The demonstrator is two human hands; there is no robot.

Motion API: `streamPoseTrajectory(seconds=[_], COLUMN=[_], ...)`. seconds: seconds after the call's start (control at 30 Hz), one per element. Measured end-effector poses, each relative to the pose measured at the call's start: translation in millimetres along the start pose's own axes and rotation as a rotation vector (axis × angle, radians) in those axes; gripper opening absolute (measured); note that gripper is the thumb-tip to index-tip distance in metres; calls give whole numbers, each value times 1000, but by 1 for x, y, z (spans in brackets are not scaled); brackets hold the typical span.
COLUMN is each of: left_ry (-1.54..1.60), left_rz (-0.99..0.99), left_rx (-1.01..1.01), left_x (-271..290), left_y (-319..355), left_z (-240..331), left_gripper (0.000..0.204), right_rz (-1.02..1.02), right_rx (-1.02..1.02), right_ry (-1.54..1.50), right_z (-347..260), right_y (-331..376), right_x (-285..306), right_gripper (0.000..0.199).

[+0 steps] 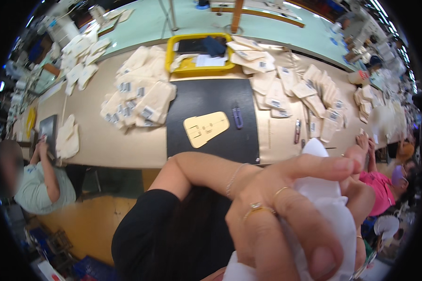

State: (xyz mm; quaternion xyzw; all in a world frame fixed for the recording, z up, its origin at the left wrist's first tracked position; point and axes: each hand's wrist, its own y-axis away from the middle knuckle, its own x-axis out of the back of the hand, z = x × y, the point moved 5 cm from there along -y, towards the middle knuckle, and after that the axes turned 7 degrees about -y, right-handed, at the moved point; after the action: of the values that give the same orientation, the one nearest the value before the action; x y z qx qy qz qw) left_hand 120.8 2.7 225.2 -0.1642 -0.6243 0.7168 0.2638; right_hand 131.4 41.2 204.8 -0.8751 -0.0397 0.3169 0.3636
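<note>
Very close to the camera, my left hand (272,210) is raised off the table, with rings on its fingers and a chain round its wrist. Its bent fingers hold a crumpled, thin white sheet (321,192), tissue or cloth; I cannot tell which. The index finger reaches right to my right hand (358,180), mostly hidden behind the sheet. Beyond, a black mat (211,93) carries a flat yellow template (206,128) with cut slots and purple-handled thread snips (238,116). Neither is touched.
Piles of cream cloth pieces with dark printed patches lie left (143,100) and right (309,93) of the mat. Behind it stands a yellow tray (200,69) holding dark items and papers. A cutter (297,131) lies right. People sit at the left (47,182) and right (380,192).
</note>
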Motion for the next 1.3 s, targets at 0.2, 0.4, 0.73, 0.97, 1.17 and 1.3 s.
streamPoseTrajectory(seconds=[0.2, 0.4, 0.73, 0.97, 1.17, 1.3], left_ry=[-47, -67, -58, -63, -61, -75], left_rz=[-16, -21, 12, 47, 104, 119], left_rx=[15, 6, -2, -2, -24, -25], left_x=[0, -6, -15, -2, 3, -3], left_y=[-4, -10, -14, -11, -9, -11], left_z=[2, 4, 14, 27, 32, 32], left_gripper=[55, 56, 57, 57, 58, 59], right_rz=[50, 63, 60, 49, 45, -6], right_rx=[-19, -38, -22, 41, 288, -230], right_ry=[-36, -54, -70, -73, -7, -207], right_z=[18, 33, 31, -9, -68, -81], right_y=[0, -1, -4, 7, 1, -7], right_x=[-1, 0, 1, -9, -36, -25], right_gripper=[30, 29, 28, 27, 27, 24])
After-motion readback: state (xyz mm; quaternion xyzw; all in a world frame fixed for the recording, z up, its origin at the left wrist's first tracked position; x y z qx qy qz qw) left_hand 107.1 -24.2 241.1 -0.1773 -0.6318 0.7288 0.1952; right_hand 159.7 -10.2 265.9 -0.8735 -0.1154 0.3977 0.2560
